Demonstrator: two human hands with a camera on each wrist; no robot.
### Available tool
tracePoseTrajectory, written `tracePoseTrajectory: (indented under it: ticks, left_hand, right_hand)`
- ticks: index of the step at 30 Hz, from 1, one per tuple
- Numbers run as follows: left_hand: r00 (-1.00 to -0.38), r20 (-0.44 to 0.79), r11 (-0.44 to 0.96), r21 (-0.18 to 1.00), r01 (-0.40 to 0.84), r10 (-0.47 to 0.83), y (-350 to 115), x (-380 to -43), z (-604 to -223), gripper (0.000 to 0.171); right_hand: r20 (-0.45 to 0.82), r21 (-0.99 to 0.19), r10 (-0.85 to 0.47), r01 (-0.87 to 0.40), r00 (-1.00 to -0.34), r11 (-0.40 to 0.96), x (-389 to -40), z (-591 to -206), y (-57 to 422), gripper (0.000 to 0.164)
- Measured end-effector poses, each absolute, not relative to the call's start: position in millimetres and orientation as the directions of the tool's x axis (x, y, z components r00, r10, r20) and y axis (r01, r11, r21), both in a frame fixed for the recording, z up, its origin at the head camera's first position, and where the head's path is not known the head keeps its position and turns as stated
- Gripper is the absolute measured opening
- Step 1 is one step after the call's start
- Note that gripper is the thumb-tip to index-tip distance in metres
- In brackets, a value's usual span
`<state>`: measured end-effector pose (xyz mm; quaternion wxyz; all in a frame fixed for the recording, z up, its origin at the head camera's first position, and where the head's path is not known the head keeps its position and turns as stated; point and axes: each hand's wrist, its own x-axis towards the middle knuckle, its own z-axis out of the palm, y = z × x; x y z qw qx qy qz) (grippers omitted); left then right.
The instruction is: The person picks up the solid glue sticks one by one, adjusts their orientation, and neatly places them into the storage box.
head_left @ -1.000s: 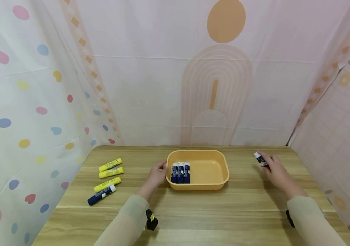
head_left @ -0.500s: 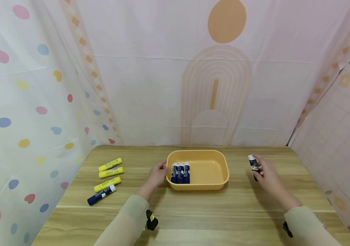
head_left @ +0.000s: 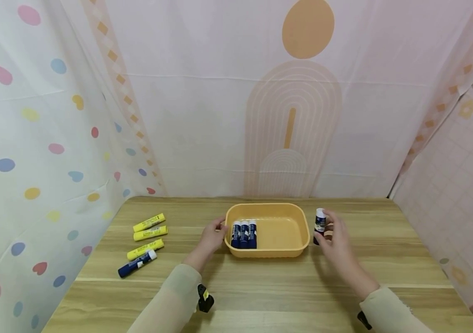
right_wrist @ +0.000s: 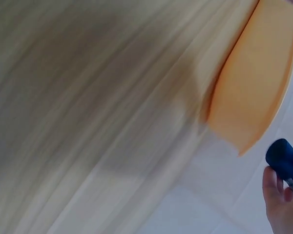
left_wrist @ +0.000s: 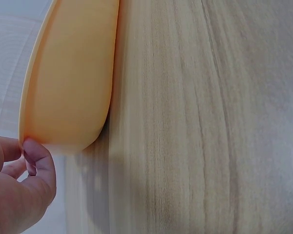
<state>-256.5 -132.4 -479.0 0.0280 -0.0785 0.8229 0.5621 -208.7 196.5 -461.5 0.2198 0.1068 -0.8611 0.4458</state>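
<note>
My left hand [head_left: 212, 236] pinches the left rim of an orange-yellow tray [head_left: 271, 253]; the left wrist view shows thumb and finger [left_wrist: 39, 158] on that rim. Three navy glue sticks [head_left: 244, 234] with white caps lie side by side at the tray's left end. Just right of the tray, my right hand [head_left: 337, 236] holds another navy glue stick [head_left: 320, 224], roughly upright with its white cap up. In the right wrist view the dark bottom end of this glue stick [right_wrist: 282, 157] shows near the tray's wall [right_wrist: 256, 73], apart from it.
On the table's left lie three yellow glue sticks [head_left: 145, 249] and one navy glue stick [head_left: 137, 264] with a white cap. A patterned curtain [head_left: 203, 138] hangs behind the wooden table [head_left: 269, 296], and others hang at both sides.
My right hand has carried its glue stick leftward from the right part of the table to beside the tray, turning it more upright. The left hand and tray have stayed put.
</note>
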Motion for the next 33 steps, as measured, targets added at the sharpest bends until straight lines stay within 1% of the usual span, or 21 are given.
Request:
tracePoseTrajectory:
  ticks: [4,8,12,14,17,23,26,31,33]
  left_hand:
    - [-0.986,-0.135,0.355,0.921,-0.161,-0.097,-132.2,-256.2,-479.6,0.038]
    - [-0.986,-0.136,0.349,0.923,-0.16,-0.092,-132.6,-256.4,-481.2,0.039]
    - [-0.986,-0.138,0.338,0.927,-0.161,-0.09,-132.9,-257.1,-481.8,0.039]
    - [-0.986,-0.139,0.337,0.928,-0.161,-0.089,-132.9,-257.2,-481.7,0.039]
    - [-0.985,-0.146,0.33,0.929,-0.168,-0.092,-132.5,-256.8,-480.5,0.039]
    - [-0.981,-0.16,0.28,0.942,-0.184,-0.105,-131.4,-255.4,-477.9,0.039]
    - [-0.982,-0.16,0.273,0.944,-0.183,-0.105,-131.4,-255.1,-477.0,0.04]
    - [-0.982,-0.163,0.272,0.944,-0.184,-0.097,-131.1,-254.9,-476.6,0.04]
    - [-0.981,-0.167,0.271,0.944,-0.188,-0.097,-130.8,-254.9,-477.1,0.04]
  right_hand:
    - [0.568,-0.694,0.014,-0.47,-0.823,0.546,-204.1,-464.0,177.3,0.065]
    - [0.634,-0.664,-0.005,-0.548,-0.774,0.509,-200.4,-466.8,161.0,0.065]
    - [0.666,-0.641,-0.024,-0.589,-0.745,0.492,-199.7,-470.4,148.0,0.065]
    - [0.664,-0.635,-0.039,-0.59,-0.747,0.498,-199.8,-471.8,142.3,0.065]
    - [0.623,-0.645,-0.074,-0.565,-0.779,0.514,-201.6,-472.8,134.2,0.065]
    - [0.423,-0.751,-0.116,-0.419,-0.899,0.51,-213.6,-465.9,116.0,0.063]
    - [0.358,-0.769,-0.126,-0.368,-0.925,0.522,-223.9,-462.5,107.2,0.063]
    - [0.253,-0.747,-0.135,-0.282,-0.958,0.603,-239.4,-455.4,96.0,0.064]
    - [0.188,-0.75,-0.134,-0.23,-0.973,0.62,-244.5,-452.0,92.6,0.064]
